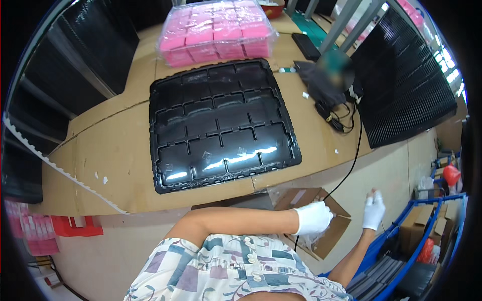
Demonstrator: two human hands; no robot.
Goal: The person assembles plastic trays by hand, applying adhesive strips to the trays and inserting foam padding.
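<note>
My left hand [312, 218], in a white glove, reaches across to the right, over an open cardboard box [334, 232]. Its fingers are curled closed, and what they hold, if anything, is hidden. Clear plastic [314, 242] shows in the box just below that hand. Farther right, my right hand [374, 210] is raised in a white glove with bare fingertips; its fingers stretch upward and I see nothing held in them. A black plastic tray [218, 128] with moulded compartments lies on the cardboard-covered table [110, 155], beyond my hands.
A clear bag of pink blocks [216, 37] sits behind the tray. Stacks of black trays stand at the right [401, 85] and left [80, 50]. A dark cloth [321, 85] lies near a black cable [357, 155] hanging over the table edge. A blue rack [396, 226] stands right.
</note>
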